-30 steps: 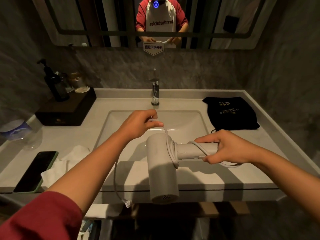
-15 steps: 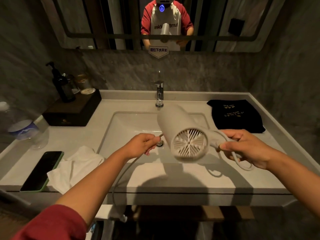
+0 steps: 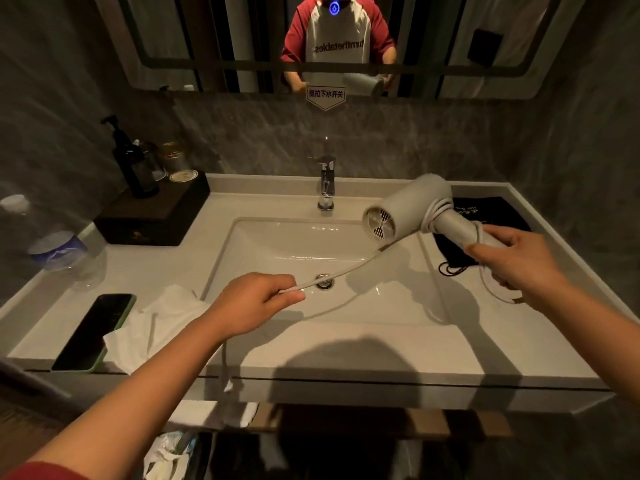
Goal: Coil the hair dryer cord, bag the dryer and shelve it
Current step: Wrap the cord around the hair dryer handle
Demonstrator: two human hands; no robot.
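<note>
We grip the hair dryer [image 3: 412,209] by its handle w/ our right hand [image 3: 512,261], fingers clamped, held over the sink [image 3: 277,237] right side, above the black bag [image 3: 485,216]. Left hand [image 3: 256,303] pinches the cord [image 3: 346,270] taut; a few turns wrap the handle.

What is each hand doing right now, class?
Left hand: closed, pinching the cord.
Right hand: closed around the hair dryer handle.
</note>
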